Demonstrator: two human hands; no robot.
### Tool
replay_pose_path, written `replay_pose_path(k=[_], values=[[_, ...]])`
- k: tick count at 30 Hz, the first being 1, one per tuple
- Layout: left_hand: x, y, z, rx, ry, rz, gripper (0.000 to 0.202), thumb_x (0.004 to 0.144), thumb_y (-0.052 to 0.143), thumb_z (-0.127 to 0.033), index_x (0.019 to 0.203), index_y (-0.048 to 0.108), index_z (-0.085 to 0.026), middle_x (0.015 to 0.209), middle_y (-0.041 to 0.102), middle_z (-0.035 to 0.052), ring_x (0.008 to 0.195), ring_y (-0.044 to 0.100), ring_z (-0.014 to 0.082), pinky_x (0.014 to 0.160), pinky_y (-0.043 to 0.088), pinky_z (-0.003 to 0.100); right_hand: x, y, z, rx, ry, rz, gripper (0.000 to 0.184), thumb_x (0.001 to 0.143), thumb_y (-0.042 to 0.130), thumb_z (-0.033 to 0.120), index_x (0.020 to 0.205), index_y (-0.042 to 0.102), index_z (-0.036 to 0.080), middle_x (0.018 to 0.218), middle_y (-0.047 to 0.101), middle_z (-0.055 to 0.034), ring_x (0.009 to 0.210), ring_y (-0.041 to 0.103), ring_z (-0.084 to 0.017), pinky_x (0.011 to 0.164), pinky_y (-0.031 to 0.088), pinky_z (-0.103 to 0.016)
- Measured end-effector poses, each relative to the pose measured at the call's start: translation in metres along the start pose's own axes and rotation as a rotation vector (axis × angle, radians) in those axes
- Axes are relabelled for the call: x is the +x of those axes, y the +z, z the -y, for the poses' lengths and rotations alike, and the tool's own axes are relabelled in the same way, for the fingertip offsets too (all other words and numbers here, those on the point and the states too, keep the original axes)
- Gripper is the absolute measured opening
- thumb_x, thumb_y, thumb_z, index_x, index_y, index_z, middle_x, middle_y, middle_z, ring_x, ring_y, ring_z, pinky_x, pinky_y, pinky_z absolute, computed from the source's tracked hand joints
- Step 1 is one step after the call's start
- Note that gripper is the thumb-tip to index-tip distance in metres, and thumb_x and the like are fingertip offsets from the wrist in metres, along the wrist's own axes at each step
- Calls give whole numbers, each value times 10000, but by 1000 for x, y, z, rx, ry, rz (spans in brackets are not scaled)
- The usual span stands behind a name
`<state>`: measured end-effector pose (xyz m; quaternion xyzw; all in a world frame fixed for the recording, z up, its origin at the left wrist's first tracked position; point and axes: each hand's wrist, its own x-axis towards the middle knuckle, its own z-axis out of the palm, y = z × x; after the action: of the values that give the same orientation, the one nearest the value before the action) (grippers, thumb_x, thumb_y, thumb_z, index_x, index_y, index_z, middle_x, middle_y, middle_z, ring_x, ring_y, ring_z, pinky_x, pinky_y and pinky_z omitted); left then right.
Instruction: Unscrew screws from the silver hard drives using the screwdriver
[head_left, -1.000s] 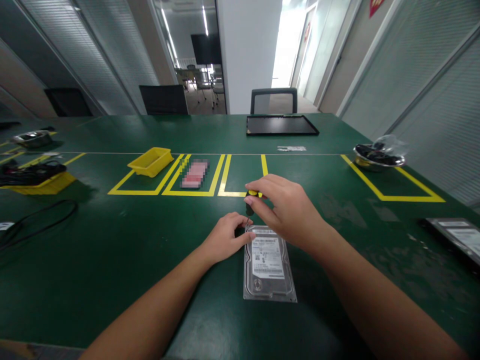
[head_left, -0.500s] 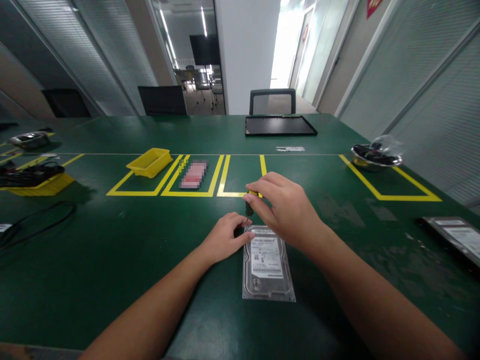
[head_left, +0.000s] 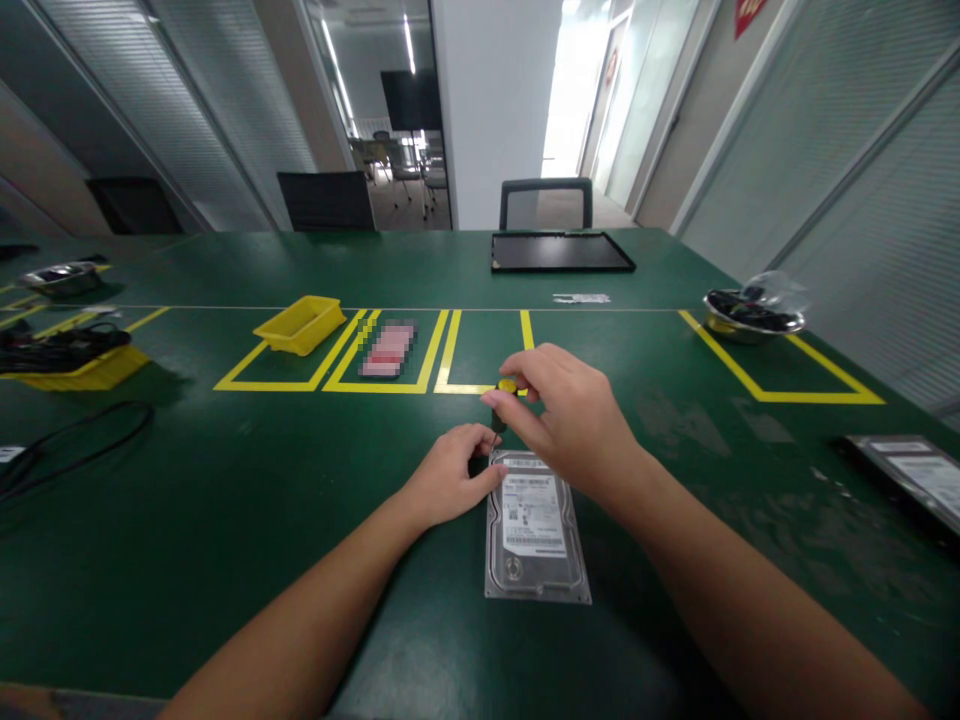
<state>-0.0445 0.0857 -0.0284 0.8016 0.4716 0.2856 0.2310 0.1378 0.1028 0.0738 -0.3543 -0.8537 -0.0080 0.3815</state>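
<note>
Screwdriver [head_left: 499, 421] nearly upright — tip down toward hard drive [head_left: 535, 527]

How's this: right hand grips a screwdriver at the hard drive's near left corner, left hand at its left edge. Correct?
No: in the head view, the screwdriver is at the far, not near, left corner of the hard drive. Rest holds: right hand grips it, left hand at the drive's left edge.

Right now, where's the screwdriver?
Near the middle of the head view, the screwdriver is in the right hand, its lower end by the left hand and the far left corner of the central hard drive.
</note>
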Motion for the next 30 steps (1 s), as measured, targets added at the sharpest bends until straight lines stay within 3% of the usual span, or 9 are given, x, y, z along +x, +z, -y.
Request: replay_pose_path(k=[11,16,30], values=[[-3,0,-3,207,-24,-14,246,862,599,-433,914,545,-199,874,597,27,830,524,225,754,374,358,1,0,0,27,23,33,198,933,579,337,869,606,152,844,600,-47,768,529,-149,690,414,-281],[-4,-2,-9,303,-61,9,362,840,621,-551,890,555,-199,838,614,33,826,512,246,737,339,363,1,-1,1,-7,31,34,216,932,578,346,818,591,162,812,586,-37,745,519,-147,678,392,-283],[-2,2,-6,159,-137,37,346,855,624,-533,841,549,-196,805,621,8,785,533,216,712,328,339,2,0,-1,-56,19,32,254,935,576,380,804,572,162,804,562,-34,738,506,-146,663,383,-278]])
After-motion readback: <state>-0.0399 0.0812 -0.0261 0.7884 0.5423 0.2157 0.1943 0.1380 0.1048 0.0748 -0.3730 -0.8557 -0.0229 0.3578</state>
